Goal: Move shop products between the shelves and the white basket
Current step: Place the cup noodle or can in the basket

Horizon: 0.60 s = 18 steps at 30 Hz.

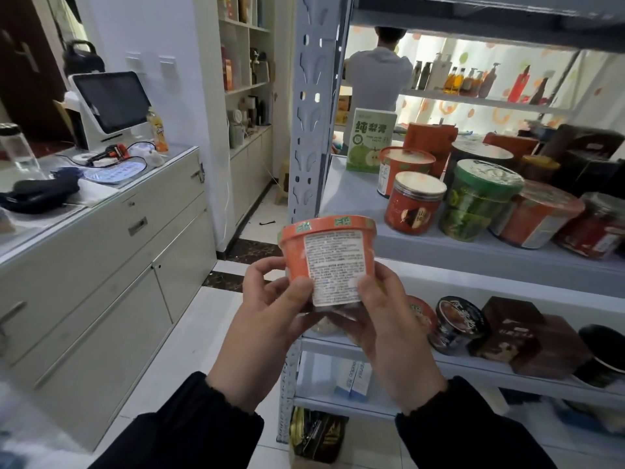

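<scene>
Item under inspection: one orange tub (329, 255), held upright in front of me, near the left upright of the metal rack and clear of it. It touches no board. The printed label (334, 265) faces me and the lid (328, 226) is seated all round.

Hands: my left hand (270, 319) and right hand (382, 319) are both clamped on the lower part of the tub. One thumb presses each lower corner of the label, and the other fingers curl round behind and beneath.

Handling, as judged: a light paper or thin plastic tub with a stiff rim and a wall that could dent if squeezed. The label looks smooth and could be slippery. The best hold is low on the wall with support under the base, not by the lid.

Placement: the middle shelf (351, 198) has bare board at its near left, beside a red jar (417, 204). The white basket is not in view.
</scene>
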Each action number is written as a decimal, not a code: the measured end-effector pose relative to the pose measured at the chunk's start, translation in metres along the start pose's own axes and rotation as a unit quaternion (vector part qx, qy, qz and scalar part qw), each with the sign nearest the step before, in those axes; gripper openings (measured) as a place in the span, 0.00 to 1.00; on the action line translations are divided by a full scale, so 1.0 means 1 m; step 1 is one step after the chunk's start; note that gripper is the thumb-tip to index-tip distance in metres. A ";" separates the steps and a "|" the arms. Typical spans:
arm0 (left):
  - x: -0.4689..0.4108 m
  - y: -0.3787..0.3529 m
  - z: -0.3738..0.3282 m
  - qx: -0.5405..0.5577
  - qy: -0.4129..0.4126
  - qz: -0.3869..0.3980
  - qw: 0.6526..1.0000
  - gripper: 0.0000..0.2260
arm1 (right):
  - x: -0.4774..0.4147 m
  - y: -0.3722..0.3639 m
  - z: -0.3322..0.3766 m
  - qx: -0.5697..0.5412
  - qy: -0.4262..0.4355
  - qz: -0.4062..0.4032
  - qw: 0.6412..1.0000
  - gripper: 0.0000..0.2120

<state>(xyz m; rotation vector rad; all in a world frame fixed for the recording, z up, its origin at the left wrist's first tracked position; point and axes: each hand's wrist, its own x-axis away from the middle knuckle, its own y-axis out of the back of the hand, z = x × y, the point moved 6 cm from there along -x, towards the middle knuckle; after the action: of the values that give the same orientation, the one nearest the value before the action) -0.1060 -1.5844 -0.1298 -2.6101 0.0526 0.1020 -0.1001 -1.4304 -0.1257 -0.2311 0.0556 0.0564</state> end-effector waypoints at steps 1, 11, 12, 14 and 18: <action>-0.001 -0.001 0.001 0.006 -0.003 -0.003 1.000 0.23 | -0.001 0.003 -0.001 0.000 -0.007 -0.003 1.000 0.32; -0.008 -0.007 0.012 -0.001 0.001 -0.030 1.000 0.22 | -0.013 0.020 -0.008 -0.060 -0.060 -0.039 0.996 0.33; -0.008 -0.006 0.013 0.003 0.008 -0.031 0.999 0.23 | -0.013 0.021 -0.007 -0.069 -0.061 -0.036 0.995 0.32; -0.010 -0.006 0.015 0.003 0.016 -0.025 1.000 0.24 | -0.015 0.022 -0.006 -0.076 -0.054 -0.035 0.995 0.26; -0.011 -0.005 0.015 -0.020 -0.003 -0.039 0.999 0.16 | -0.017 0.032 0.000 -0.040 -0.012 -0.074 0.996 0.13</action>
<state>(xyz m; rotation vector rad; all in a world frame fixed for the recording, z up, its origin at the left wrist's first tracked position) -0.1176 -1.5718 -0.1394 -2.6471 -0.0528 0.0847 -0.1193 -1.4002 -0.1321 -0.3148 0.0122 -0.0861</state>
